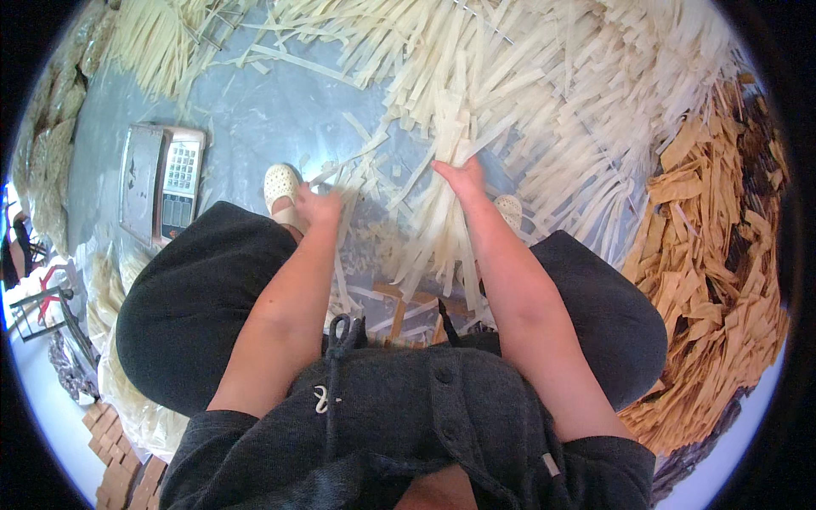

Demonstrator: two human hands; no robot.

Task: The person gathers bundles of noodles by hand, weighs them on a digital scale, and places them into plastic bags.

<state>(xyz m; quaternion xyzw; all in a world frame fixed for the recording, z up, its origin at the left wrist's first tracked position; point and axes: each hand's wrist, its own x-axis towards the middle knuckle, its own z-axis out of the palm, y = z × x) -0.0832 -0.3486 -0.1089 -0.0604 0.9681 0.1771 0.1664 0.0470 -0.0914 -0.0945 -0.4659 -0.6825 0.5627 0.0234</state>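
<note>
My right hand (pixel 463 177) grips a bundle of pale, flat strips (pixel 433 217) in front of me, right of the middle. The bundle fans out below the hand, and its upper end overlaps the big pile of similar strips. My left hand (pixel 320 203) is near the cream clog (pixel 280 183) on my left foot, at the edge of some loose pale strips (pixel 357 172). It is blurred, and a thin strip reaches its fingertips; whether the fingers are closed on it is unclear. The strips' material cannot be told for certain.
A large pile of pale strips (pixel 612 83) spreads across the upper right. Orange-brown strips (pixel 695 287) are heaped at the right. A keypad scale (pixel 178 178) with a metal plate stands on the grey floor (pixel 236 121) at left. Plastic-wrapped bundles (pixel 48 153) line the far left.
</note>
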